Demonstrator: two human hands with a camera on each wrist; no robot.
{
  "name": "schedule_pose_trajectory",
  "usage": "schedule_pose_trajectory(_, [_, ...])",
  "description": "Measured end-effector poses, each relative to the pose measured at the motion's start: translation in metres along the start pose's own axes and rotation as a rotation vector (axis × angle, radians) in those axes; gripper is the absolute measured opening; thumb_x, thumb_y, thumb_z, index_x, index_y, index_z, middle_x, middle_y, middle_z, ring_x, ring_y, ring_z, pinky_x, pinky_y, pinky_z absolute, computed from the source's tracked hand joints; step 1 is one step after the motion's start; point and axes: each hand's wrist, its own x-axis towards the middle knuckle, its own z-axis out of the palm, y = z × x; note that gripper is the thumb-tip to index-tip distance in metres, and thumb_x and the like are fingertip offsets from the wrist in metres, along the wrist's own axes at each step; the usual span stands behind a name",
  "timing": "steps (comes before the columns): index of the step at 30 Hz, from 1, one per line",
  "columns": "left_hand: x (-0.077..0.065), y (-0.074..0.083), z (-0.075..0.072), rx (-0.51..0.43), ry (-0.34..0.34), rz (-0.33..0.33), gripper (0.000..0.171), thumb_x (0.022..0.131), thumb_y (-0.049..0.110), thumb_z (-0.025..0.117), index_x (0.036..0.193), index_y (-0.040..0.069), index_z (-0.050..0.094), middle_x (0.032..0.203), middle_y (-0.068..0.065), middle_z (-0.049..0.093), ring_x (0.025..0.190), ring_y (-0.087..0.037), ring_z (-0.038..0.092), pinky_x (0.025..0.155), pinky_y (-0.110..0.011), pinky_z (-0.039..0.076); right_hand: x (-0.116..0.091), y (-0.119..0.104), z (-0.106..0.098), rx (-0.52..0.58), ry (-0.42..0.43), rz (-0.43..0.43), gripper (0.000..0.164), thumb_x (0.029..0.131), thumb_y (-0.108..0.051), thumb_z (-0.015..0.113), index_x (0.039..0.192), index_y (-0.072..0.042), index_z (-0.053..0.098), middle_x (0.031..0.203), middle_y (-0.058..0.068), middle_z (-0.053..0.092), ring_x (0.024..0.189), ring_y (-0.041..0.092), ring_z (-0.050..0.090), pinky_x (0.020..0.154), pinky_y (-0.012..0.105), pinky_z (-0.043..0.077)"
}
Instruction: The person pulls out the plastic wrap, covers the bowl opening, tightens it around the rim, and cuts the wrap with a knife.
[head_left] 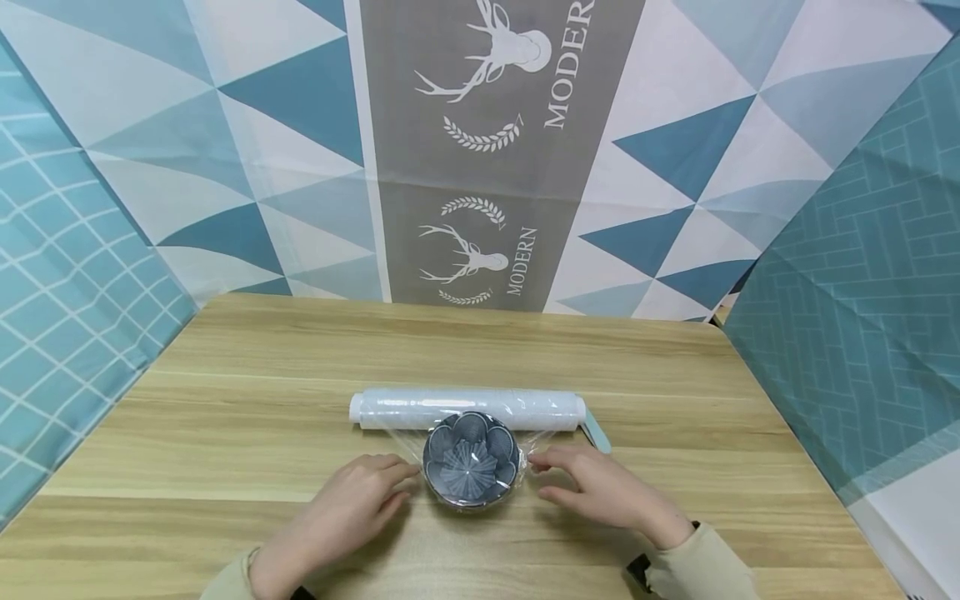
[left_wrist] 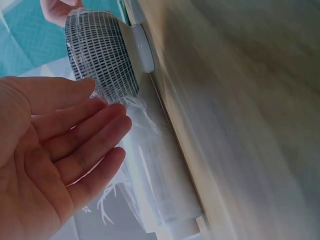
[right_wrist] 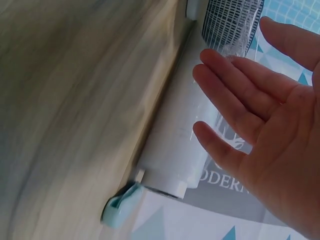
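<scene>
A dark bowl (head_left: 470, 479) with a petal pattern inside stands upright on the table, clear cling film stretched over its top. Its outside has a black-and-white grid pattern, seen in the left wrist view. Directly behind the bowl lies a cling film roll (head_left: 450, 408), and film runs from it to the bowl. My left hand (head_left: 356, 500) is at the bowl's left side, its loosely extended fingers by the film near the rim. On the opposite side, my right hand (head_left: 596, 485) has its fingers spread near the film edge. Neither hand pinches the film visibly.
A light teal tool (head_left: 597, 432), its kind unclear, lies by the roll's right end. The wooden table (head_left: 247, 400) meets a patterned cloth backdrop (head_left: 480, 167) at the back. Teal cloth hangs at both sides.
</scene>
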Motion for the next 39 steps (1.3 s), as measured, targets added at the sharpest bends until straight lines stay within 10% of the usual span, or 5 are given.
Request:
schedule_pose_trajectory(11, [0.007, 0.005, 0.004, -0.147, 0.050, -0.137, 0.014, 0.076, 0.009, 0.069, 0.089, 0.012, 0.065, 0.087, 0.001, 0.068, 0.079, -0.011, 0.063, 0.071, -0.028, 0.052, 0.008, -0.012, 0.012, -0.001, 0.141, 0.009, 0.029, 0.086, -0.022, 0.059, 0.113, -0.009, 0.059, 0.105, -0.002, 0.064, 0.100, 0.013, 0.058, 0.089, 0.034, 0.045])
schedule_pose_trajectory(21, [0.010, 0.009, 0.005, -0.221, 0.058, -0.186, 0.017, 0.075, 0.006, 0.068, 0.081, 0.018, 0.058, 0.079, 0.006, 0.066, 0.075, -0.008, 0.063, 0.067, -0.022, 0.052, 0.013, -0.026, 0.029, 0.342, 0.158, 0.238, 0.019, 0.093, -0.020, 0.050, 0.110, -0.011, 0.052, 0.105, 0.003, 0.067, 0.096, 0.016, 0.062, 0.086, 0.036, 0.048])
schedule_pose_trajectory(32, [0.015, 0.014, 0.006, -0.171, 0.095, -0.153, 0.019, 0.072, 0.006, 0.069, 0.075, 0.018, 0.055, 0.074, 0.009, 0.060, 0.068, -0.005, 0.055, 0.061, -0.019, 0.049, 0.023, -0.039, 0.031, 0.212, 0.273, 0.302, 0.004, 0.091, -0.007, 0.048, 0.093, -0.009, 0.051, 0.073, -0.004, 0.059, 0.055, 0.002, 0.041, 0.051, 0.019, 0.038])
schedule_pose_trajectory(39, [0.015, 0.014, 0.007, -0.187, 0.087, -0.140, 0.017, 0.069, 0.004, 0.065, 0.072, 0.016, 0.054, 0.072, 0.010, 0.055, 0.064, -0.001, 0.047, 0.058, -0.017, 0.046, 0.025, -0.041, 0.032, 0.204, 0.334, 0.323, 0.009, 0.084, -0.002, 0.054, 0.087, -0.009, 0.058, 0.078, 0.001, 0.067, 0.056, 0.000, 0.045, 0.051, 0.018, 0.040])
